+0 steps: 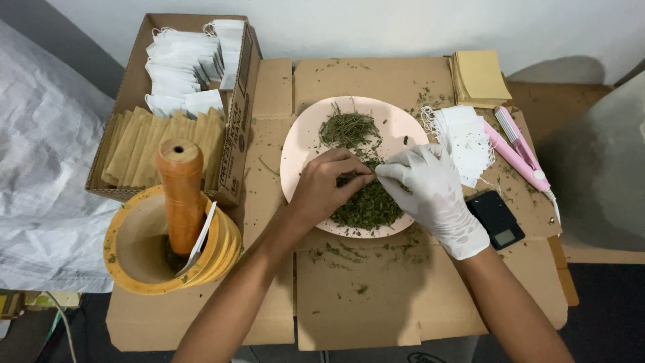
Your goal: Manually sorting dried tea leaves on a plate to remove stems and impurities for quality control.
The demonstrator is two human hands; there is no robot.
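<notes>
Our bare left hand (327,185) and gloved right hand (430,191) meet fingertip to fingertip over the pink plate (306,144). Both pinch closed on a small tuft of dried herbs (368,202); whether a bag sits between the fingers, we cannot tell. The main herb pile lies just beneath the pinch, on the plate, with a stemmier clump beyond it. Left of the grip: wooden mortar (134,245) with pestle (180,195) upright. Right: black scale (496,218), white bags (463,138), pink sealer (521,151). Farther off: tan envelopes (479,77), and a box (238,144) at far left.
</notes>
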